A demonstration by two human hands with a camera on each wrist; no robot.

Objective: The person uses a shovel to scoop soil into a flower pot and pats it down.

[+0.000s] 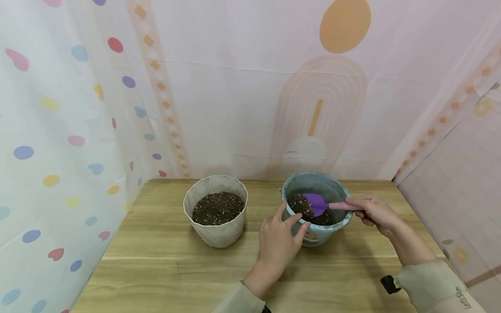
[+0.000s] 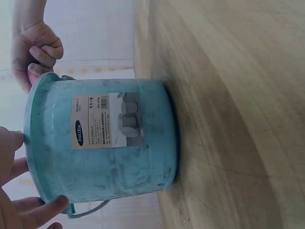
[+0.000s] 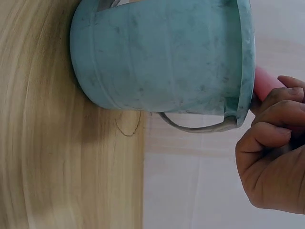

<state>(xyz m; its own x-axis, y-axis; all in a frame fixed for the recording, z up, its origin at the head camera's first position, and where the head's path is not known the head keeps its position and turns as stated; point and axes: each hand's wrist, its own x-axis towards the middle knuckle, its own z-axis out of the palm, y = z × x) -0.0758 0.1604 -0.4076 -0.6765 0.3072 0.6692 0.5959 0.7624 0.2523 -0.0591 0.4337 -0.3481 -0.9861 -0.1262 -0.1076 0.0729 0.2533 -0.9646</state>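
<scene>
My right hand [image 1: 373,213] grips the pink handle of a small garden trowel [image 1: 316,204]. The trowel's purple blade is inside a blue-green bucket [image 1: 340,222], with dark speckled soil [image 1: 301,205] at its tip. At the bucket's near left rim, my left hand [image 1: 278,241] rests with spread, fairly straight fingers touching the edge. The left wrist view shows the bucket's paper label [image 2: 107,120] and the left fingers [image 2: 45,212] against its rim. In the right wrist view, the right hand [image 3: 276,152] is curled beside the rim; the blade is hidden there.
Left of the bucket stands a whitish faceted pot [image 1: 219,234] partly filled with dark soil [image 1: 218,208]. Both containers stand on a wood-grain table [image 1: 156,261]. A patterned curtain [image 1: 235,108] hangs behind it. The bucket's handle [image 3: 198,128] hangs down its side.
</scene>
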